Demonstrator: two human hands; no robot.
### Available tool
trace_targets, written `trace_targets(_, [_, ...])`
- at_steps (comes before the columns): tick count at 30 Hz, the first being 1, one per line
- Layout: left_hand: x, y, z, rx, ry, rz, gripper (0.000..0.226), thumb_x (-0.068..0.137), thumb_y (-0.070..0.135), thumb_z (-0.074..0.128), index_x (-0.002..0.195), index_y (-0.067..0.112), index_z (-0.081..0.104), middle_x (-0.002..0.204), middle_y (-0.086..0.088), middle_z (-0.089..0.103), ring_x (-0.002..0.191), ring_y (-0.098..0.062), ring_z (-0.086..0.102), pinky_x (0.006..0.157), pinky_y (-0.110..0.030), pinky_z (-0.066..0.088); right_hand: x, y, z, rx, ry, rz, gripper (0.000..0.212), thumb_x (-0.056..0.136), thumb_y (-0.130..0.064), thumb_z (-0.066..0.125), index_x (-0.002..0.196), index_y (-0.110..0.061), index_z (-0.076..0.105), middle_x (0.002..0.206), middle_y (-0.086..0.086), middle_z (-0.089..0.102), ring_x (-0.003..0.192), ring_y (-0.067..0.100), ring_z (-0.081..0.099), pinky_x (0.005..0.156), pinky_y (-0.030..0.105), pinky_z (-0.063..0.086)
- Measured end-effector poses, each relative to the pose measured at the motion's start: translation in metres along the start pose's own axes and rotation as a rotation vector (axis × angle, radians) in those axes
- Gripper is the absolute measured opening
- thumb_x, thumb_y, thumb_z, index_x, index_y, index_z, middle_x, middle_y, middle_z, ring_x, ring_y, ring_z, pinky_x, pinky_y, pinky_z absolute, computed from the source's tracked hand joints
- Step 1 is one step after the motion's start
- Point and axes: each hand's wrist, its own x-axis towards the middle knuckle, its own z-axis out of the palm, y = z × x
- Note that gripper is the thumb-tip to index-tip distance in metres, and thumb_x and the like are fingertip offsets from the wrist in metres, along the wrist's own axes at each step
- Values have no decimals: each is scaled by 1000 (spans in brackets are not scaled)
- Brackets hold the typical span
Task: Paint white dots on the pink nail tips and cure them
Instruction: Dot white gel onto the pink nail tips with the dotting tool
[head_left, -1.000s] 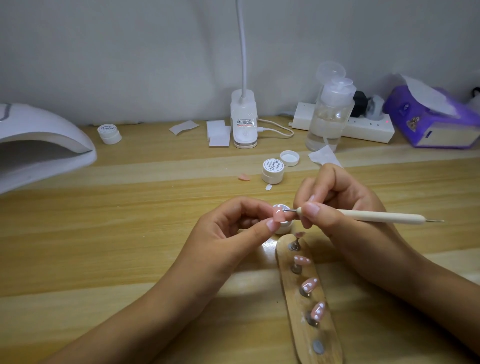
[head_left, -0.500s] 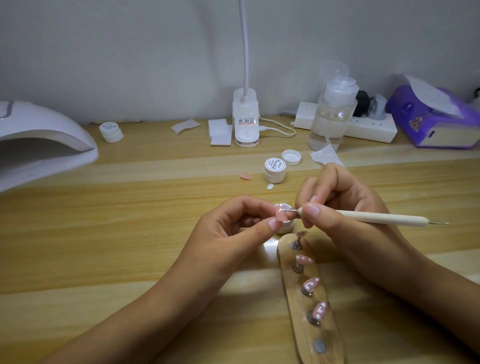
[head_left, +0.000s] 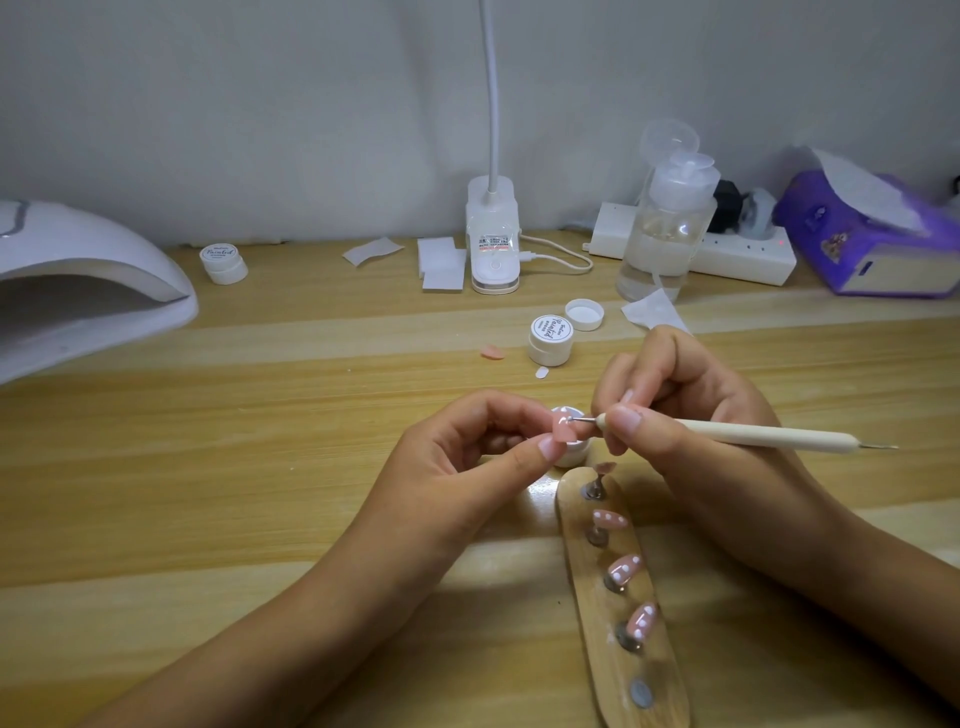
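My left hand pinches a pink nail tip between thumb and fingers. My right hand holds a cream dotting pen whose metal point touches the top of that tip. Right behind the tip sits an open white gel pot, partly hidden by it. A wooden holder runs toward me with several pink nail tips on metal studs; three of them, such as one nail tip, carry white dots. The nearest stud is bare.
A white curing lamp stands at the far left. At the back are a lamp base, a clear pump bottle, a power strip, a purple tissue box and paper wipes. A closed gel pot, its loose lid and a stray pink tip lie mid-table.
The pen point has crept slightly along the held nail tip; both hands otherwise keep their places.
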Motion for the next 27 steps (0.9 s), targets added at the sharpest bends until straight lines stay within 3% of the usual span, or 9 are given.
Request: trace_targets(27, [0,0,0,12,8,-14,8,78,18,69,81,24,73,79,8,69,74,1,60,70,-10,46,0,1,-1,-5,-6,21,11,83,-20,66,80,-23,56,78,-5,62,73,11,57,68,26,49])
